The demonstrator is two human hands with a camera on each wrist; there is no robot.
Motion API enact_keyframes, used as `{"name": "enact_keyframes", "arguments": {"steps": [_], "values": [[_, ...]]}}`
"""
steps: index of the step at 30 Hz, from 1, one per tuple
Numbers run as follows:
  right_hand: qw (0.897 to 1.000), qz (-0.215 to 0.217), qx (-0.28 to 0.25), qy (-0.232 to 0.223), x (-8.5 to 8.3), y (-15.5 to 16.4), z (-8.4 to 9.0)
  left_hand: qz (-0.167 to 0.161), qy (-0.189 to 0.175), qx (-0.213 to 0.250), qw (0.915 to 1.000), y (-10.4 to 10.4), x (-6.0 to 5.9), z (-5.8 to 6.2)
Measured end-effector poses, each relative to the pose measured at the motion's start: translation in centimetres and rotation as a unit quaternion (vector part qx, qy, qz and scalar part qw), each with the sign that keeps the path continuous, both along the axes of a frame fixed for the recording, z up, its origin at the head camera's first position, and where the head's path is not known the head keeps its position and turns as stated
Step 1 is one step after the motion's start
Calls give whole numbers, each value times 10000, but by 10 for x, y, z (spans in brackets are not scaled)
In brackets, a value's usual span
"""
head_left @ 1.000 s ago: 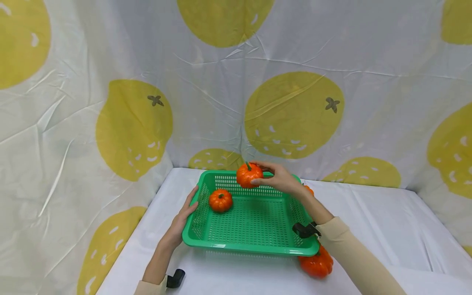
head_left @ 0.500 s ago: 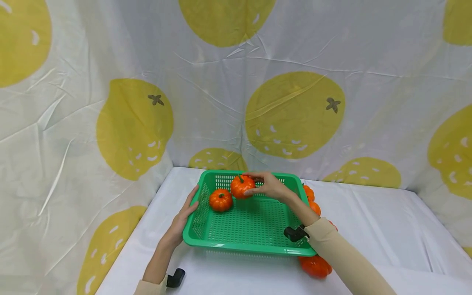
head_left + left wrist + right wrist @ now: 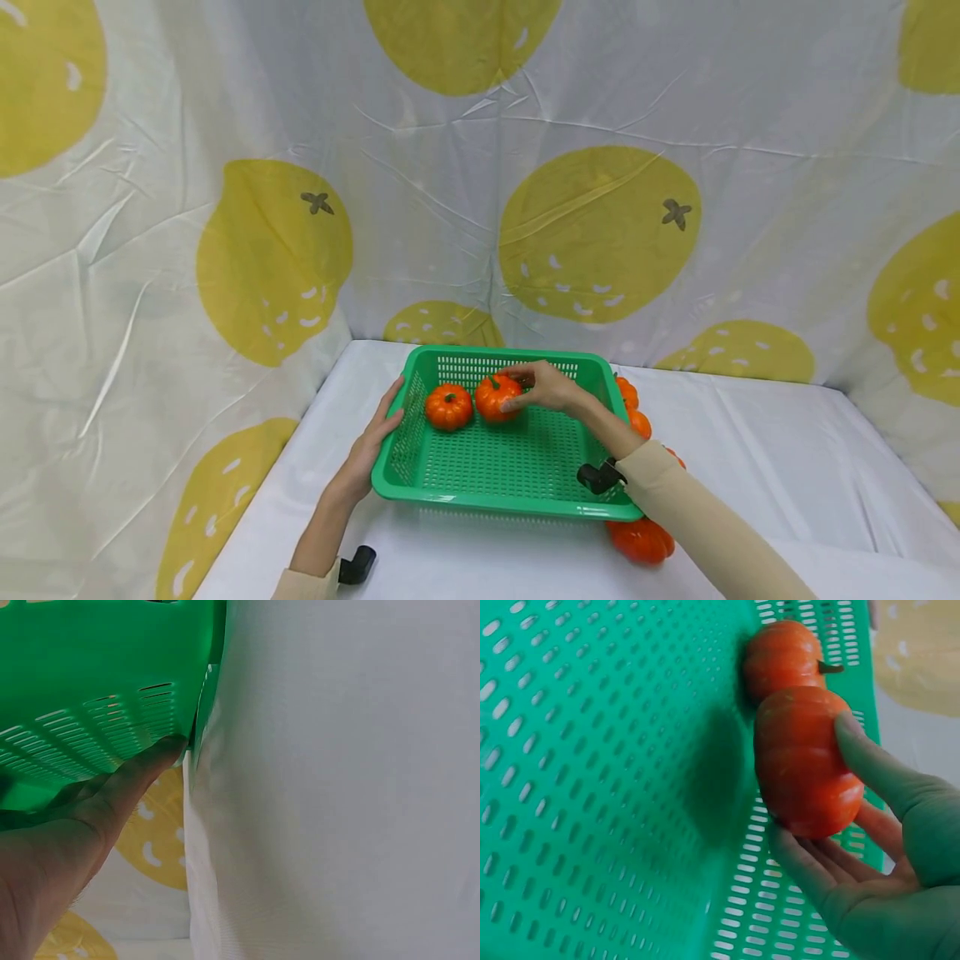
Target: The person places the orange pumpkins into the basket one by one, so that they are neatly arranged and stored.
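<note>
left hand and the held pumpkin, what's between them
In the head view, the basket's left wall and the other pumpkin lie between the left hand and the held pumpkin.

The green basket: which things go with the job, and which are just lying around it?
For the job:
- green basket, with the left hand at its side
- pumpkin in the right hand
- other pumpkin inside

Just there:
- orange-red ones beside it, not held (maybe job things too)
- lemon-print cloth
</note>
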State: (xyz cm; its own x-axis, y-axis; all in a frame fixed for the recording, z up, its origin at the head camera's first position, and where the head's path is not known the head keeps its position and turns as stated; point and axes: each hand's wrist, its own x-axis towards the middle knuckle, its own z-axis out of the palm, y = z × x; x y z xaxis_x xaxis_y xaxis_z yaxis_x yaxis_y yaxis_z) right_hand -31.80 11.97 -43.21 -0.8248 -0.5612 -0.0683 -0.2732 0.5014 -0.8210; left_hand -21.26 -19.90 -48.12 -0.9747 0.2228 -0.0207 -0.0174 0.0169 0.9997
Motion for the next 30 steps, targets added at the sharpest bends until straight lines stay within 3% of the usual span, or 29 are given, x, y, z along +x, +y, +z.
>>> {"name": "enact_keyframes", "arguments": {"steps": [20, 30], "values": [[9980, -268, 497, -271, 7, 2, -13, -22, -67, 73, 9999, 1, 3, 0], [9989, -227, 224, -341, 9, 5, -14, -42, 1, 37, 10000, 0, 2, 1]]}}
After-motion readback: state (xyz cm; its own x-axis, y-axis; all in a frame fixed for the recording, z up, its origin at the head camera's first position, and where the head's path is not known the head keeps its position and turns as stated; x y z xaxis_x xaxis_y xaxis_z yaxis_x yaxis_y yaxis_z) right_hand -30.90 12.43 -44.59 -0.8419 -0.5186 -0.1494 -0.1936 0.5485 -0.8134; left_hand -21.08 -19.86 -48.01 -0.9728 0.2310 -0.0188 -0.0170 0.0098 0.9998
